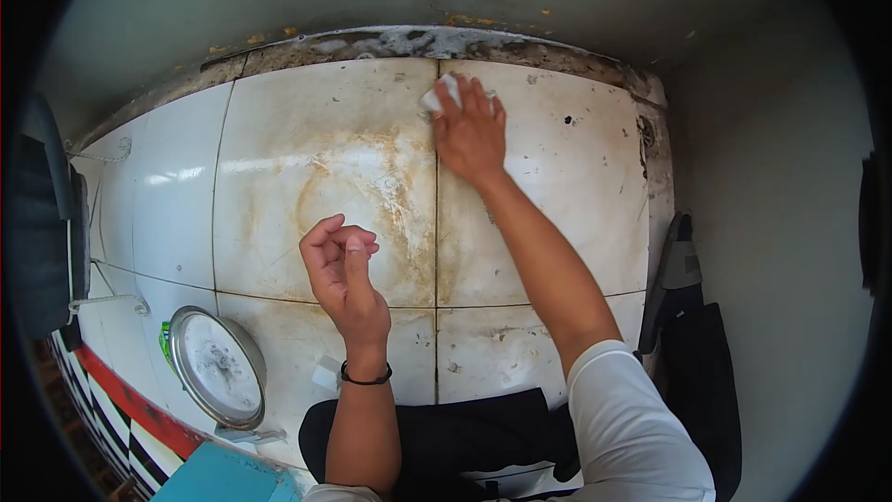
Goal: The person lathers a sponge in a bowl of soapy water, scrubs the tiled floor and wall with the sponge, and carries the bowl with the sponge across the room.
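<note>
My right hand (472, 135) reaches forward and presses a crumpled white cloth (446, 93) against the tiled surface, near the dark joint between two tiles. The fingers cover much of the cloth, so its full shape is hidden. Raised over the tiles nearer to me is my left hand (346, 274), palm turned up, fingers loosely curled and nothing visible in it. A black band circles that wrist. Brown stains (381, 186) and scratches mark the white tile (269, 214) beyond my left hand.
A round metal basin (251, 353) of whitish, foamy water stands at left, beside something green (165, 344). Foam (409, 40) lies along the back wall's foot. Grey walls bound the back and right. A dark chair-like object (42, 223) is at far left, a turquoise surface (223, 474) below.
</note>
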A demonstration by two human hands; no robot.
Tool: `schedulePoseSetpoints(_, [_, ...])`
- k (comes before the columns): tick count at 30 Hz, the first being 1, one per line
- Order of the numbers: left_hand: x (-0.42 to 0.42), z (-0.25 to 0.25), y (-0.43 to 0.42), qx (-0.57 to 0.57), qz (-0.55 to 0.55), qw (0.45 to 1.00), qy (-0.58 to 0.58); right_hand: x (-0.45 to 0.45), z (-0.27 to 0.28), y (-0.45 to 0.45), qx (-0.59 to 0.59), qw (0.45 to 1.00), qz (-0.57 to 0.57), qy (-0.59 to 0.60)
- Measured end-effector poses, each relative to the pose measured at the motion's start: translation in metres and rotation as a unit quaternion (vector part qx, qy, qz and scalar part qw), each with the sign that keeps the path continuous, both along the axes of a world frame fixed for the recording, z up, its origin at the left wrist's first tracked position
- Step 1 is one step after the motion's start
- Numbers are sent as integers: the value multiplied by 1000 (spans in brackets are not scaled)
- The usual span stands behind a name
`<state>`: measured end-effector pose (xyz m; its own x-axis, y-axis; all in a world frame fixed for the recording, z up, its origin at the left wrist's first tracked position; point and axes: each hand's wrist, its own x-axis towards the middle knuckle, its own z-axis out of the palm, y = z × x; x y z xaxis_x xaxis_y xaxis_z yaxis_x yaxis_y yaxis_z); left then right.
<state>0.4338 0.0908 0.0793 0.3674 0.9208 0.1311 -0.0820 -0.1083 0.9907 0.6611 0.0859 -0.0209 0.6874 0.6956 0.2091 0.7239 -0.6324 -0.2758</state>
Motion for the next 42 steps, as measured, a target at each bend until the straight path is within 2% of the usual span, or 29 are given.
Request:
schedulePoseSetpoints(3, [-3, 1, 3, -14, 0, 1000, -3, -66, 8, -35, 39, 996, 53, 66])
schedulePoseSetpoints(6, [-9, 5, 5, -26, 12, 1000, -6, -86, 22, -93, -27, 996, 11, 90])
schedulePoseSetpoints(9, [-10, 8, 5, -40, 21, 999, -16, -55, 13, -158, -63, 992, -110, 20])
schedulePoseSetpoints(12, [-10, 8, 4, -42, 13, 999, -20, 16, 6, -205, -85, 974, -202, -52])
schedulePoseSetpoints(13, [-10, 8, 3, -43, 10, 999, -19, 41, 11, -214, -122, 964, -232, -48])
schedulePoseSetpoints(14, [-9, 7, 3, -43, 10, 999, -15, 70, 10, -225, -102, 960, -259, -30])
schedulePoseSetpoints(16, [-9, 2, 6, -44, 12, 999, -3, 146, -11, -260, 150, 972, -181, -32])
schedulePoseSetpoints(17, [-10, 1, 7, -43, 15, 999, 0, 145, 26, -252, 295, 903, -265, 165])
schedulePoseSetpoints(18, [-10, 1, 8, -43, 16, 999, 2, 142, 77, -242, 420, 769, -332, 348])
schedulePoseSetpoints(20, [-10, 0, 9, -43, 17, 999, 13, 172, 106, -259, 492, 722, -316, 369])
schedulePoseSetpoints(22, [-10, -3, 8, -45, 15, 998, 28, 208, 130, -281, 521, 706, -233, 420])
schedulePoseSetpoints(24, [-7, -4, 6, -48, 16, 998, 39, 223, 160, -277, 557, 690, -209, 413])
schedulePoseSetpoints(26, [-4, -4, 3, -49, 14, 997, 51, 223, 185, -258, 579, 690, -196, 387])
schedulePoseSetpoints(29, [-3, -8, 2, -42, 11, 997, 63, 246, 201, -247, 498, 766, -173, 367])
schedulePoseSetpoints(32, [-2, -10, 0, -34, 15, 996, 83, 285, 190, -248, 393, 835, -232, 306])
schedulePoseSetpoints(35, [-2, -13, -1, -29, 10, 995, 94, 283, 178, -235, 432, 818, -294, 241])
schedulePoseSetpoints(38, [-2, -16, -2, -20, 6, 994, 111, 325, 152, -245, 456, 798, -271, 284])
schedulePoseSetpoints(42, [0, -20, -3, -15, 2, 992, 124, 329, 143, -245, 444, 808, -298, 246])
